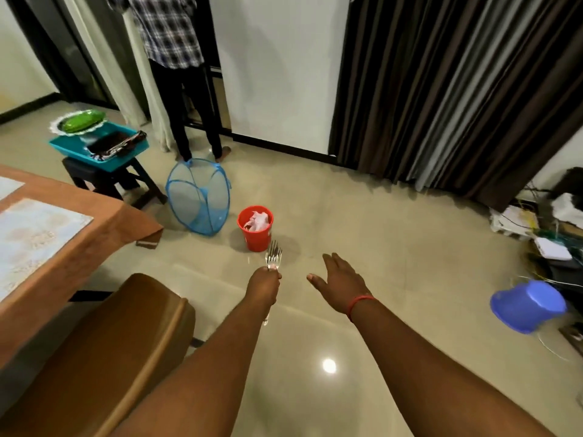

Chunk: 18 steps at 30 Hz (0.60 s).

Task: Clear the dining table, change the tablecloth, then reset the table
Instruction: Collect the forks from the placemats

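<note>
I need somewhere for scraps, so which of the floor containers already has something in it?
The red bucket, holding crumpled paper. The blue mesh hamper beside it looks empty.

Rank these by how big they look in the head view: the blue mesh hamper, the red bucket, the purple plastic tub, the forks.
1. blue mesh hamper
2. purple plastic tub; it sits nearer the camera, so its margin over the bucket is unsure
3. red bucket
4. forks, gripped in the left hand
</note>
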Each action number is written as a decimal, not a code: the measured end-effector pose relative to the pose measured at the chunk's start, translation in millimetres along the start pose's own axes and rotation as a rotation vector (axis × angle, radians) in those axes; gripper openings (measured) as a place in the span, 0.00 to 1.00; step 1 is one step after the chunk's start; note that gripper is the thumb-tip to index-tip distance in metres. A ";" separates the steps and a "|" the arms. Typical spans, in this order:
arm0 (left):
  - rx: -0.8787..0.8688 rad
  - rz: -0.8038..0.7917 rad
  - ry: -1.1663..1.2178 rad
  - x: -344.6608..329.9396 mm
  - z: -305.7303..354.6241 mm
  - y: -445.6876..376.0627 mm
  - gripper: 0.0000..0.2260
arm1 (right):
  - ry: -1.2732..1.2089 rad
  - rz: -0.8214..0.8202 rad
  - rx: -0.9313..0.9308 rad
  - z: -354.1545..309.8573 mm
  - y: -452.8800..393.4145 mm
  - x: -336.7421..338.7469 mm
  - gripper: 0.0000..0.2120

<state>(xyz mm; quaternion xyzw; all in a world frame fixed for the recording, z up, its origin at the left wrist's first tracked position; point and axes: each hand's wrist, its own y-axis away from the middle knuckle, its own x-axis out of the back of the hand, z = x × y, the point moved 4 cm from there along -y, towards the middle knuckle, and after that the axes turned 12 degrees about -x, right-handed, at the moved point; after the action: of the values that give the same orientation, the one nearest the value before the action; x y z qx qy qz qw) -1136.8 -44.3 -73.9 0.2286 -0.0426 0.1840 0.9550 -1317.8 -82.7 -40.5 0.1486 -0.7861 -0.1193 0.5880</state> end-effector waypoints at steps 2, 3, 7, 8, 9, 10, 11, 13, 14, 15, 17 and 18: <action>0.010 0.022 0.014 9.3 17.9 -33.8 0.10 | 0.033 -0.023 0.040 -22.5 -36.0 7.0 0.35; 0.012 0.030 0.020 13.5 25.1 -52.4 0.10 | 0.049 -0.040 0.057 -33.4 -56.1 10.3 0.36; 0.020 0.130 0.047 37.8 47.7 -132.1 0.10 | 0.100 -0.071 0.150 -84.8 -145.9 21.8 0.36; 0.035 0.159 0.057 43.9 50.0 -149.9 0.10 | 0.120 -0.084 0.181 -96.2 -167.3 21.0 0.36; 0.056 0.199 0.076 52.2 52.0 -169.4 0.10 | 0.142 -0.097 0.222 -110.5 -192.8 19.2 0.36; 0.074 0.234 0.104 59.9 52.9 -184.9 0.11 | 0.159 -0.108 0.250 -121.9 -213.6 18.4 0.37; 0.095 0.261 0.136 66.4 54.3 -194.3 0.11 | 0.175 -0.122 0.268 -131.0 -228.9 18.7 0.37; 0.159 0.350 0.220 87.1 63.7 -219.9 0.12 | 0.215 -0.178 0.346 -163.5 -272.3 19.7 0.38; 0.180 0.395 0.260 97.8 69.7 -230.7 0.12 | 0.240 -0.195 0.385 -180.5 -290.8 21.0 0.39; 0.194 0.437 0.294 108.7 77.0 -239.6 0.13 | 0.265 -0.208 0.419 -198.4 -308.6 22.6 0.39; 0.198 0.529 0.331 135.3 88.4 -255.3 0.13 | 0.308 -0.215 0.488 -241.4 -337.2 23.0 0.39; 0.197 0.558 0.339 145.5 92.0 -259.5 0.13 | 0.315 -0.213 0.513 -258.4 -345.3 23.3 0.39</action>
<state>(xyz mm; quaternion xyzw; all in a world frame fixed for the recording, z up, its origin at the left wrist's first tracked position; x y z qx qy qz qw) -905.2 -252.4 -77.0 0.2654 0.0736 0.4767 0.8348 -1043.7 -415.0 -72.5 0.3901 -0.6699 0.0466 0.6300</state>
